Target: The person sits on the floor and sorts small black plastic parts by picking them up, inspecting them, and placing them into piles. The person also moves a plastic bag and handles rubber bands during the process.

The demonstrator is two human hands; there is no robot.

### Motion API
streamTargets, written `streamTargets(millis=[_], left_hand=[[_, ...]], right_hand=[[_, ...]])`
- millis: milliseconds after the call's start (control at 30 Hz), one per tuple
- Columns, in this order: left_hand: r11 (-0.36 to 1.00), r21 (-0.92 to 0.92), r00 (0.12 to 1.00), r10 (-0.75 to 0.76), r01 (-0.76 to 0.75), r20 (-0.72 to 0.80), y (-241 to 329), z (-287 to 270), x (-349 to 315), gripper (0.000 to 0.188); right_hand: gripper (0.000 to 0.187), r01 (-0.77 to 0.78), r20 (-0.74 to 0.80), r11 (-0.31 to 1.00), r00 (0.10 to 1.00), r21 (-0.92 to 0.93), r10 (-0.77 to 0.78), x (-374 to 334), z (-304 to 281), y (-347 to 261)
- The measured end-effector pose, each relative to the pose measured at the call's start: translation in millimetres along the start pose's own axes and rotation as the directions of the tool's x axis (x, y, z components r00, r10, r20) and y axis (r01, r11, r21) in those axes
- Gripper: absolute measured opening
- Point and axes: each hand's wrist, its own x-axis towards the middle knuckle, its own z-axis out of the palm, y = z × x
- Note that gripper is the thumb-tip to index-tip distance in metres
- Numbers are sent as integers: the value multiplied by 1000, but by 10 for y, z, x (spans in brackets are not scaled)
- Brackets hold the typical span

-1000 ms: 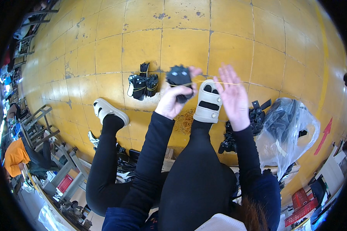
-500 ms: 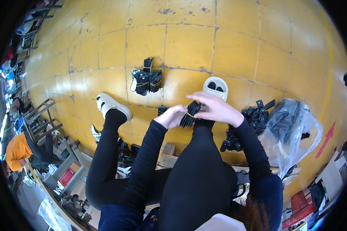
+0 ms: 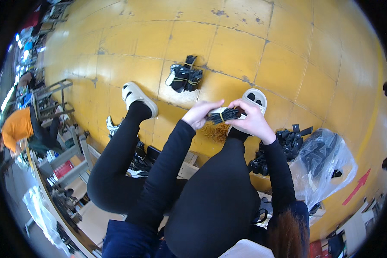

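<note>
Above my right shin I hold a bundle of thin black strips [image 3: 224,115] with a yellow rubber band around its middle. My left hand [image 3: 198,116] closes on the bundle's left end. Fingers of my right hand [image 3: 253,119] are wrapped round its right end, hiding part of it. Just below the bundle, a heap of yellow-brown rubber bands [image 3: 216,132] shows between my hands and my leg. Farther off on the floor stand several banded black bundles [image 3: 183,78] grouped together, one with a white piece at its side.
Loose black pieces [image 3: 291,138] lie right of my right foot, beside a clear plastic bag [image 3: 327,157] of dark pieces. A wooden box [image 3: 188,165] is under my legs. At left are metal frames [image 3: 79,150] and a person in an orange top [image 3: 17,129].
The bundle has turned from nearly upright to lying sideways between my hands. My right hand has shifted onto its right end. The rubber band heap has come into sight as the view moved.
</note>
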Motion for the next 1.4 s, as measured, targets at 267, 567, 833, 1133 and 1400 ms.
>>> streamTargets(millis=[267,567,833,1133,1400], left_hand=[[-145,978,310,932,-152,186,1007,375,-899,35],[-137,921,583,738,-364,340,1821,-535,-2145,30],[280,906,855,498,-316,144,-79,-1767,-383,30],[106,969,810,573,-221,122,-1131,-1590,415,51],[469,682,662,748,-561,31,-1092,-1876,540,32]], right_hand=[[42,261,-170,961,947,-94,-274,-137,-75,-875],[46,250,-211,265,963,931,-168,-537,-475,-1338],[41,-430,298,416,890,801,347,499,-85,-1475],[27,-627,-83,629,675,460,733,1392,732,-149],[32,-415,-222,629,690,657,688,1618,966,679]])
